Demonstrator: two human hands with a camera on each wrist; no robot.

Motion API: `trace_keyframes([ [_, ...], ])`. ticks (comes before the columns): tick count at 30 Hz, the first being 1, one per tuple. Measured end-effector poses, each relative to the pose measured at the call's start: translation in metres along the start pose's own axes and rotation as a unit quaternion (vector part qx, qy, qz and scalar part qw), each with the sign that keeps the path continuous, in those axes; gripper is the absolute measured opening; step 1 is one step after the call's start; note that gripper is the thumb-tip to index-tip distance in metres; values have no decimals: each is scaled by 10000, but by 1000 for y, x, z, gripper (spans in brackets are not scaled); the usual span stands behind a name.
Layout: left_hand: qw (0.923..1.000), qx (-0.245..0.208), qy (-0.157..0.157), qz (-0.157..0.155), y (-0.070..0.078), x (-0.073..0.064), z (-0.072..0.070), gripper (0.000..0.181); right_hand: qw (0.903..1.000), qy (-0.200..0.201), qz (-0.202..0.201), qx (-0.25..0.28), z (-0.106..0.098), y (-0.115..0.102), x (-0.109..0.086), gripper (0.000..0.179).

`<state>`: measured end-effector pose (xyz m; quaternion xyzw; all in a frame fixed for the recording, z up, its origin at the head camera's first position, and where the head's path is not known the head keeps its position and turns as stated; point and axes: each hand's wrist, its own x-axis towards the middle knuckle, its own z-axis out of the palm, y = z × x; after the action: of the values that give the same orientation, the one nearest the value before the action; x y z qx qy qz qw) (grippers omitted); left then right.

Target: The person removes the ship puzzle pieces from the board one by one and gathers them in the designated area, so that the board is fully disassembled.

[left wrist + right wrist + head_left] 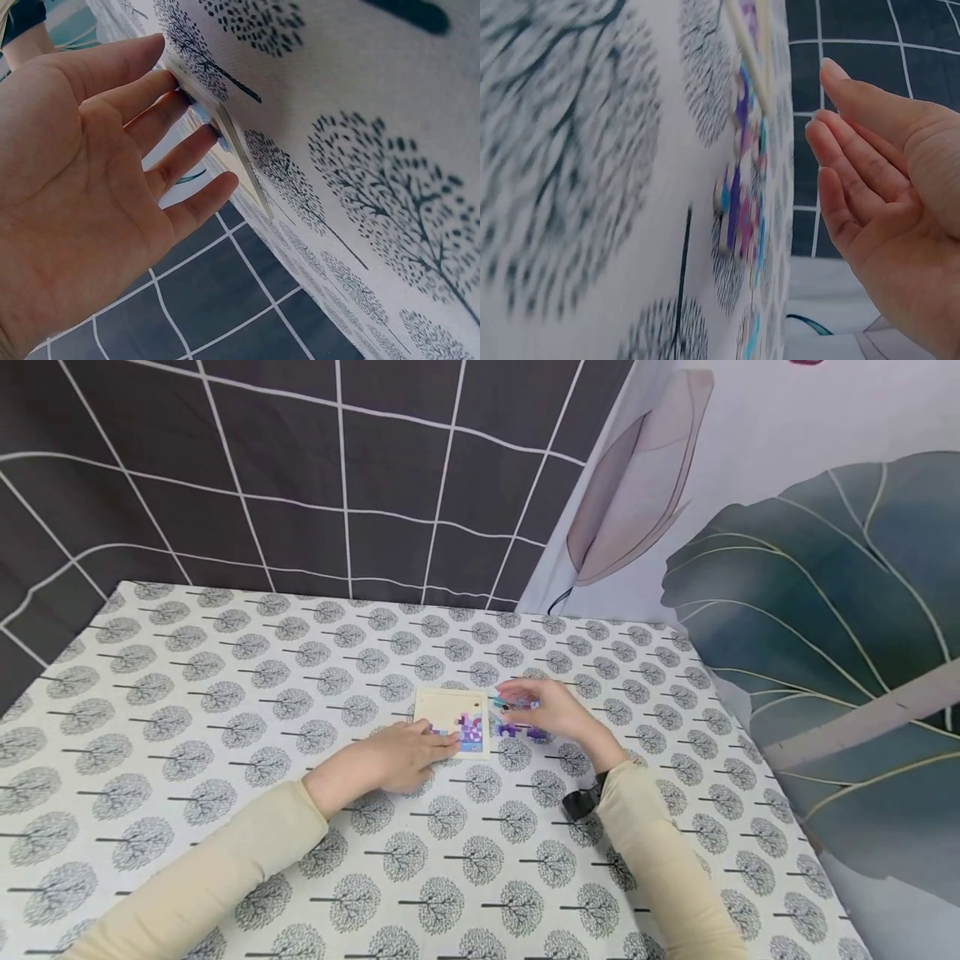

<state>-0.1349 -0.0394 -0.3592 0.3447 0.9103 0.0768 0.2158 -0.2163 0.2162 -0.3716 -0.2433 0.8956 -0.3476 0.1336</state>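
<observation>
A cream puzzle tray (pixel 435 706) lies on the cloth, with joined purple, pink and blue jigsaw pieces (pixel 471 732) filling its lower part. My left hand (pixel 405 756) rests its fingertips on the tray's lower left, over some pieces. In the left wrist view its fingers reach the edge of the tray (pixel 251 169), loosely extended. To the right of the tray, my right hand (pixel 551 706) hovers over loose jigsaw pieces (pixel 517 731). The right wrist view shows this hand (pixel 885 165) with relaxed fingers and nothing between them, the loose pieces (pixel 739 210) beside it on the cloth.
A white cloth with grey tree prints (pixel 480 860) covers the table. Behind it hangs a dark curtain with a white grid (pixel 390 468); a leaf-patterned curtain (pixel 825 610) hangs at the right. A black strapped device (pixel 581 803) is on my right wrist.
</observation>
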Motion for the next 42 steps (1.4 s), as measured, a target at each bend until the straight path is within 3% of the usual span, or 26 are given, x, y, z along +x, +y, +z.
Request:
trace_keyframes([
  [9,10000,79,10,10,0,0,-1,50,9991,-299,-295,-10,12,-7,14,43],
  [19,10000,-28,-13,-23,3,1,2,50,9973,-689,-257,-75,28,-14,16,42],
  [25,10000,18,-45,-4,4,1,11,50,9957,-916,-79,-76,38,-15,16,41],
  [29,10000,66,-20,0,3,2,12,51,9951,-895,42,-419,40,-20,22,39],
  [36,9995,216,153,175,-1,1,9,50,9915,-798,592,-835,38,-35,36,31],
  [42,9984,-555,-82,28,-9,-7,1,49,9894,-865,732,-903,35,-40,41,26],
])
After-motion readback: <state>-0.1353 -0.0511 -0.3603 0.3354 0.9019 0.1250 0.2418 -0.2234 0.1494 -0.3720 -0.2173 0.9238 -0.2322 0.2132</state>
